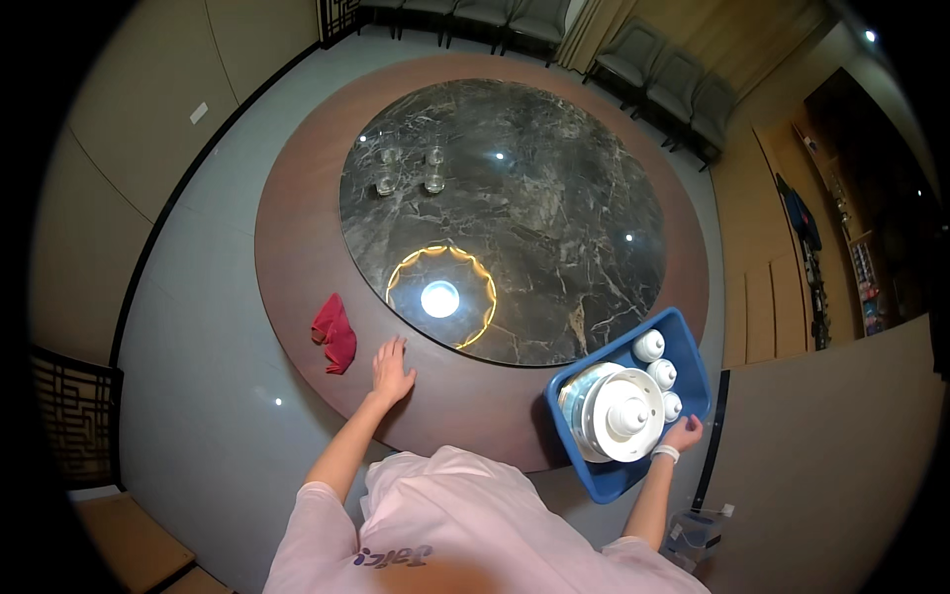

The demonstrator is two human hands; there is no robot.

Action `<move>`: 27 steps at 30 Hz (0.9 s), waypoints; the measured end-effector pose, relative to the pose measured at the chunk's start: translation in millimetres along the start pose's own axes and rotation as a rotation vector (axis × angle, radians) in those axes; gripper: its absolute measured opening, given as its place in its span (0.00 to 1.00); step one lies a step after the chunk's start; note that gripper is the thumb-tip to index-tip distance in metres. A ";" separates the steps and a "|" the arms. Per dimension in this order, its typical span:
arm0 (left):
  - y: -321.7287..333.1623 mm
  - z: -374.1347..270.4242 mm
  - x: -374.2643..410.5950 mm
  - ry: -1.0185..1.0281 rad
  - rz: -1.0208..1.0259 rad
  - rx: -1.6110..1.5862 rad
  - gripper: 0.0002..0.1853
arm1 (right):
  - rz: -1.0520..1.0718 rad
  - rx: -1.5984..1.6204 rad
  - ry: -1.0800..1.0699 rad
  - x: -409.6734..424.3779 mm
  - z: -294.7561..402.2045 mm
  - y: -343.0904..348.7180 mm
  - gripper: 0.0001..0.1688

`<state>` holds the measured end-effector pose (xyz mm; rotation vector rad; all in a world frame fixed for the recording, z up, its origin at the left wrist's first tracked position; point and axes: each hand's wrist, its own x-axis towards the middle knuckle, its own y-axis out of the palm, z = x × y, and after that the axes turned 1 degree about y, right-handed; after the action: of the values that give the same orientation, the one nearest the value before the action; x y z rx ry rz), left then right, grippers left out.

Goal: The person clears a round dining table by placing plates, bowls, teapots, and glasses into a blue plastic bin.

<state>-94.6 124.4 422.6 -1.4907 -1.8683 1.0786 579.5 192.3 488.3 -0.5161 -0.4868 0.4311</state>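
My left hand (393, 373) lies palm down on the brown outer ring of the round table (460, 405), holding nothing. To its left, and apart from it, is a folded red cloth napkin (336, 334). At the right front of the table sits a blue plastic tub (605, 486). My right hand (683, 433) is at the tub's right side, its fingers curled; whether they grip the rim is hidden. Inside the tub are stacked white dishes (631, 449), topped by a knobbed white lid (627, 416). Three small white lidded pots (662, 373) line the tub's right side.
A dark marble turntable (534, 215) covers the table's middle, mirroring a ring lamp. Clear glasses (434, 183) stand at its far left. Grey chairs (627, 56) line the back wall. A shelf unit (853, 245) and a clear bin (690, 538) are at right.
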 end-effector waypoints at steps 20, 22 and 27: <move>28.7 -2.7 37.6 0.361 0.166 0.492 0.45 | 1.207 -0.164 -0.473 -361.1 155.9 -30.1 0.07; 31.4 -7.4 33.6 0.370 0.209 0.576 0.46 | 1.194 -0.186 -0.375 -366.7 143.0 -37.1 0.08; 44.1 -28.4 22.8 0.436 0.269 0.660 0.48 | 1.288 -0.229 -0.383 -392.8 125.0 -44.8 0.08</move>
<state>-53.9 157.3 399.8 -1.4333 -0.9071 1.2092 209.7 5.0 479.9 -0.9486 -0.5248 1.7445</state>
